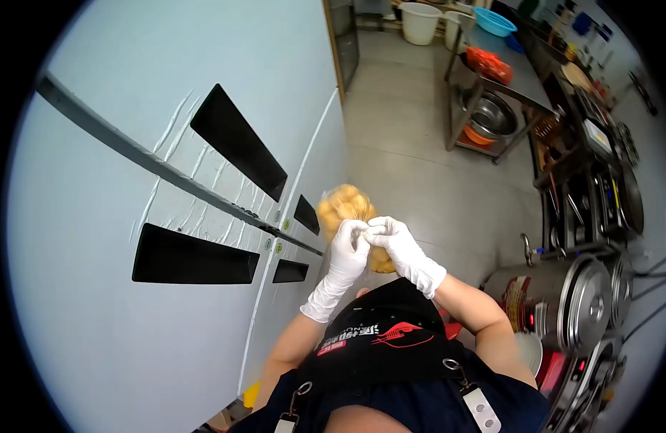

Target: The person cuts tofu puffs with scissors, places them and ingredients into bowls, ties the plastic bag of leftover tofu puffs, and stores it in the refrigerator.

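Note:
A clear plastic bag [347,200] full of rounded yellow pieces hangs in front of my apron; I cannot tell what food they are. In a white glove, my left hand [347,251] pinches the gathered top of the bag. My right hand [396,244], gloved the same way, has its fingers closed on that gathered plastic too. Both sets of fingertips meet there. Below the right hand more yellow pieces [382,260] show, partly hidden by my hands.
A tall pale refrigerator [181,325] with black recessed handles [239,142] stands close on my left. To the right are a large lidded steel pot [549,299] and a cooking line. Ahead, a steel table [502,58] carries a red bag [489,65] and a blue basin [495,22].

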The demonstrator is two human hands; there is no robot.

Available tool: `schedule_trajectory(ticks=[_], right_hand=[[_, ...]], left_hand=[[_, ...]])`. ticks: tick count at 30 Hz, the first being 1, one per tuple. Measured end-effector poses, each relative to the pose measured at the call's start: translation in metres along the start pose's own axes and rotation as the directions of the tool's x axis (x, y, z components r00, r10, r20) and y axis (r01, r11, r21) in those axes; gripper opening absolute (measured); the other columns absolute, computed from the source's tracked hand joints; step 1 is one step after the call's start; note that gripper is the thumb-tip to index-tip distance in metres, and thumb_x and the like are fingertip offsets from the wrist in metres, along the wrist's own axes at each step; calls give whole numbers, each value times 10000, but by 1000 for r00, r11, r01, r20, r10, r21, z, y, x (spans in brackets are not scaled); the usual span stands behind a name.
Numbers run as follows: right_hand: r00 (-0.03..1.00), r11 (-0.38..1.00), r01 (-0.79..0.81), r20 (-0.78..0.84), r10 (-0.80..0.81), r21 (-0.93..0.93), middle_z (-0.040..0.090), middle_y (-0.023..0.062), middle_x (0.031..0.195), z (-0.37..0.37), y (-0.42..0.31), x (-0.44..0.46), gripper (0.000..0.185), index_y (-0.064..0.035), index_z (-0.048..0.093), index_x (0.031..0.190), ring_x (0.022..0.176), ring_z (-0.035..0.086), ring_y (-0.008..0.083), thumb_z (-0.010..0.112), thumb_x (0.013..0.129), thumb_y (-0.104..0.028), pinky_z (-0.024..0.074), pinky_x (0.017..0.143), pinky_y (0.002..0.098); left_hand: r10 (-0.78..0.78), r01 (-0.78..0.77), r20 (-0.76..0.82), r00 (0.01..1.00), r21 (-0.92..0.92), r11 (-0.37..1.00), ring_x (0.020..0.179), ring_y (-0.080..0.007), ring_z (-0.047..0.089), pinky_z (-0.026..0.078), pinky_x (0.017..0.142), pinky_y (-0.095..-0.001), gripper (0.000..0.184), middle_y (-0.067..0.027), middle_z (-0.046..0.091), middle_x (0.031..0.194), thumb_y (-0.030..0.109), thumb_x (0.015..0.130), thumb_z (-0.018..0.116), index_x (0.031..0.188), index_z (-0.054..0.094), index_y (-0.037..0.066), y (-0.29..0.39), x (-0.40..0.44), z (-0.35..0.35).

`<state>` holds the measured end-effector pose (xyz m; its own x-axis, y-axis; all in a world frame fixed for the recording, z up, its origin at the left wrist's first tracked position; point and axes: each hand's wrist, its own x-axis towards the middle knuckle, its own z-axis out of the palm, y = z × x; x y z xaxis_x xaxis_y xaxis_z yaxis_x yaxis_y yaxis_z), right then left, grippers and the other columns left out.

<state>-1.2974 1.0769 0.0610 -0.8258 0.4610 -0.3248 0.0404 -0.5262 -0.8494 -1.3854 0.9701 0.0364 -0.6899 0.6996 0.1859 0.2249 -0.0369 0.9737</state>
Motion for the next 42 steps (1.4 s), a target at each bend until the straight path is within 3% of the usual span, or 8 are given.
schedule_trajectory(ticks=[2,11,21,27,31,35,39,42], right_hand=[[1000,994,8,26,-5,-109,623,56,841,3,-11,21,271,37,501,1042,785,589,125,599,789,40,474,752,244],[913,939,-229,279,299,-258,610,74,883,-23,-53,125,291,42,507,1031,828,592,149,611,759,45,475,762,247],[772,893,-353,453,446,-278,600,74,923,-38,-65,152,268,36,516,1057,888,572,134,574,796,40,462,806,249],[795,950,-98,550,255,-298,567,35,821,-36,-60,135,242,-7,513,1016,785,576,124,545,792,78,468,750,225],[793,948,-184,531,299,-260,564,44,850,-29,-71,119,302,3,503,1044,790,555,99,491,762,112,454,769,221],[777,957,121,626,74,-263,542,25,867,-28,-61,102,305,-2,499,1029,831,518,79,456,753,122,437,780,218],[687,964,145,724,63,-221,536,1,844,-26,-47,99,288,-11,510,1013,806,515,72,451,762,118,434,767,208],[661,974,29,735,148,-223,526,-12,812,-22,-47,109,277,-9,515,1004,771,508,60,469,763,119,437,726,191]], left_hand=[[115,-107,-90,989,85,991,720,-112,551,463,645,-245,175,-55,537,854,-94,780,509,930,525,-7,-4,18,1],[326,-77,-390,861,533,842,702,-273,530,444,628,-340,179,-116,490,811,-83,720,556,854,498,21,4,78,41],[240,219,-613,753,577,787,788,-329,567,470,664,-379,284,-132,506,896,-29,712,581,980,531,52,14,88,76],[137,320,-624,769,561,763,853,-324,551,460,719,-398,377,-141,512,966,47,756,617,1127,552,54,11,63,79],[203,354,-562,802,720,596,1025,-348,468,370,876,-453,477,-158,491,1106,233,773,666,1211,540,91,28,45,81],[391,433,-539,746,839,330,1141,-324,460,322,975,-502,388,-144,502,1173,203,746,659,1101,555,88,26,39,82],[440,375,-485,756,871,317,1129,-313,493,315,993,-494,367,-142,554,1109,195,710,667,1028,563,42,-4,24,76],[329,287,-439,836,861,421,1146,-328,485,307,1009,-477,398,-158,550,1144,239,727,680,1053,561,44,-6,16,57]])
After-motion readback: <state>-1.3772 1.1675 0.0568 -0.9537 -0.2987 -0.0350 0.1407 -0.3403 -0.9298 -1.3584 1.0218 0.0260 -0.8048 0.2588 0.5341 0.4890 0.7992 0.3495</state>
